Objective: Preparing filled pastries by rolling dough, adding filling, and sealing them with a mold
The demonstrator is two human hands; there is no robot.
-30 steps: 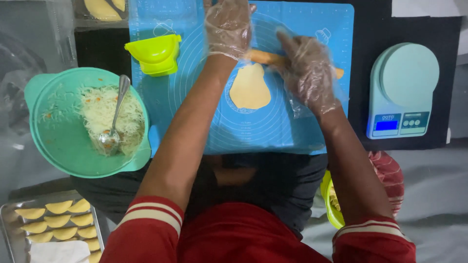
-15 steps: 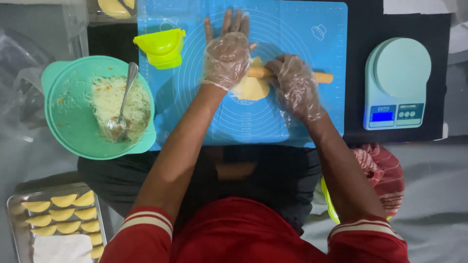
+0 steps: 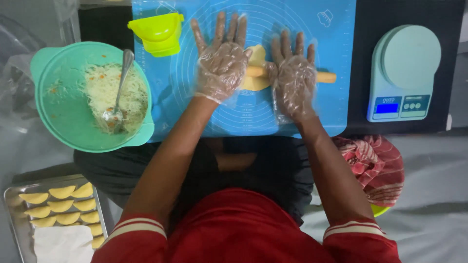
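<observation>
Both my hands wear clear plastic gloves and lie flat, fingers spread, on a wooden rolling pin (image 3: 325,77). My left hand (image 3: 222,63) presses its left end and my right hand (image 3: 292,80) the middle, leaving the right tip bare. Under the pin is a pale yellow piece of dough (image 3: 257,54), showing between my hands. It all rests on a blue silicone mat (image 3: 234,117) with printed circles.
Left of the mat, a green bowl (image 3: 53,117) holds shredded filling and a metal spoon (image 3: 122,78). A yellow-green dumpling press (image 3: 158,31) sits on the mat's far left. A pale digital scale (image 3: 404,73) stands right. A metal tray (image 3: 14,204) carries several folded pastries (image 3: 61,204). A red cloth (image 3: 375,165) lies near right.
My hands and the pin have rolled from the dough's far end towards me, over the dough. My fingers have spread out flat.
</observation>
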